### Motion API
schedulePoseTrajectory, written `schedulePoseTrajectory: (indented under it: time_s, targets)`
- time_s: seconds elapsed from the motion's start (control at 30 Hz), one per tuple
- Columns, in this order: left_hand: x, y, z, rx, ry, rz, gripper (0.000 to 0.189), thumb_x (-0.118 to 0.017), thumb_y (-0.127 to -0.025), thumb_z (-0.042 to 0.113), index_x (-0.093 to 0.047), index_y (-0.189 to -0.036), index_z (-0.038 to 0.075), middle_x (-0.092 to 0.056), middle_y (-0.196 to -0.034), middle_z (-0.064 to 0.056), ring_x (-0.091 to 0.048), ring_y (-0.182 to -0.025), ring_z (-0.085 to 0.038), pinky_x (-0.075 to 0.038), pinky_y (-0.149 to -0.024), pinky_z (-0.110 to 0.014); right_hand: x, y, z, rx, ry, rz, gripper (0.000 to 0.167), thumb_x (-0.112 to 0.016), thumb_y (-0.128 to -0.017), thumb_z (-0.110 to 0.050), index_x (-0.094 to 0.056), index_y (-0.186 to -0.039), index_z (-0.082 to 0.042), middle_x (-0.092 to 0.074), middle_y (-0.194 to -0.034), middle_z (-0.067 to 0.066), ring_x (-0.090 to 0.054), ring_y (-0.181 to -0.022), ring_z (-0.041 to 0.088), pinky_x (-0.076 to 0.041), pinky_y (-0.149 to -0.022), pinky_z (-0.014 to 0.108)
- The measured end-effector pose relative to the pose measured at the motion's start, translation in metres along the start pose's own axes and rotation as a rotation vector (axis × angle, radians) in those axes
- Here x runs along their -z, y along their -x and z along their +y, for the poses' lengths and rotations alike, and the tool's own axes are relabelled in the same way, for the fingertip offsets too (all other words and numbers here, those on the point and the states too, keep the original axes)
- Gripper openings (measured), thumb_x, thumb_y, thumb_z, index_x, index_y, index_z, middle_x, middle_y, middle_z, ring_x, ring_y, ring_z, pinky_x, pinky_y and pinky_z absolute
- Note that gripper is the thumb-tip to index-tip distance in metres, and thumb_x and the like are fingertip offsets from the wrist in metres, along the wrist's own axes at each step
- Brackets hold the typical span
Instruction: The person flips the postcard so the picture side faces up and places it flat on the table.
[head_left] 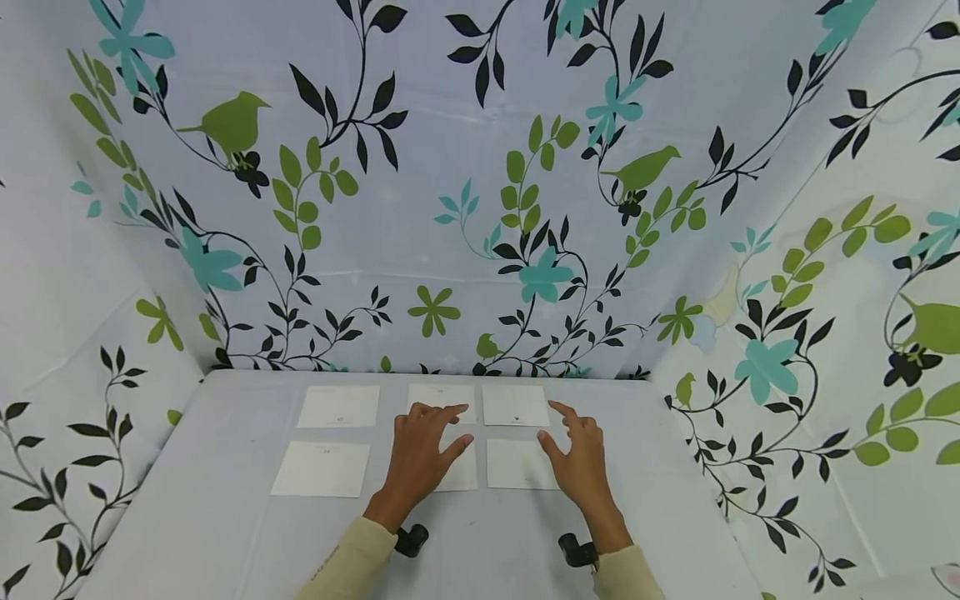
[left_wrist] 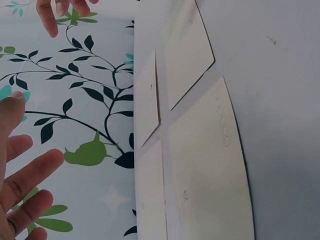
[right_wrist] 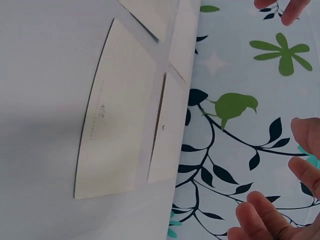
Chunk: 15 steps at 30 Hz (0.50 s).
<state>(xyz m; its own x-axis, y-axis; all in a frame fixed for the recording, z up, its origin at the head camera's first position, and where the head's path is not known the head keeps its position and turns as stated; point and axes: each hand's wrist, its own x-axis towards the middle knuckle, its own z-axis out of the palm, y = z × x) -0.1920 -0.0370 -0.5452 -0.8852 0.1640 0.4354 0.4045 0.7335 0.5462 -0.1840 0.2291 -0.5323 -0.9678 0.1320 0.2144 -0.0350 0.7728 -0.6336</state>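
Several cream paper cards lie in two rows of three. My left hand [head_left: 420,454] hovers above the middle pair, partly hiding the back middle card [head_left: 427,393] and the front middle card [head_left: 461,473]. Its fingers spread loosely around nothing. My right hand [head_left: 581,458] is at the right edge of the back right card [head_left: 515,406] and front right card [head_left: 519,464], thumb and index apart, also holding nothing. In the left wrist view, a near card [left_wrist: 210,165] bears a faint row of circles. Small faint marks show on a card [right_wrist: 112,115] in the right wrist view.
At the left are a back card [head_left: 339,406] and a front card [head_left: 321,468]. All rest on a pale table [head_left: 217,483]. A leaf-and-bird patterned cloth [head_left: 465,125] hangs behind and beside it. A dark wrist camera [head_left: 412,540] sits by each sleeve.
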Motion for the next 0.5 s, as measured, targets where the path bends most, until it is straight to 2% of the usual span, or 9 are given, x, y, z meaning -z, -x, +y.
schedulePoseTrajectory:
  time_s: [0.17,0.3,0.5]
  targets:
    - [-0.015,0.003,0.001,0.044,0.071,-0.002,0.052,-0.087,-0.089,0.034,-0.071,-0.137,0.025,-0.081,-0.109,0.001,-0.057,-0.104,-0.020,-0.038,-0.090,-0.047,-0.001,0.003,0.013,-0.034,-0.027,-0.028,0.057,-0.078,-0.097,-0.025,-0.058,-0.151,-0.028,-0.059,-0.131,0.022,-0.058,-0.119,0.039,-0.051,-0.093,0.054]
    - [-0.028,0.006,0.002,0.110,0.129,-0.029,0.050,-0.088,-0.088,0.032,-0.072,-0.136,0.026,-0.081,-0.106,0.003,-0.057,-0.103,-0.018,-0.038,-0.092,-0.047,-0.002,0.005,0.023,-0.043,-0.069,-0.043,0.054,-0.078,-0.098,-0.022,-0.060,-0.148,-0.025,-0.060,-0.128,0.023,-0.060,-0.116,0.041,-0.052,-0.092,0.056]
    - [-0.046,0.011,0.002,0.176,0.194,-0.068,0.050,-0.088,-0.088,0.030,-0.072,-0.135,0.026,-0.080,-0.105,0.004,-0.057,-0.103,-0.019,-0.037,-0.093,-0.046,-0.007,0.007,0.038,-0.090,-0.078,-0.077,0.051,-0.077,-0.098,-0.021,-0.061,-0.147,-0.024,-0.061,-0.126,0.022,-0.061,-0.113,0.038,-0.053,-0.089,0.053]
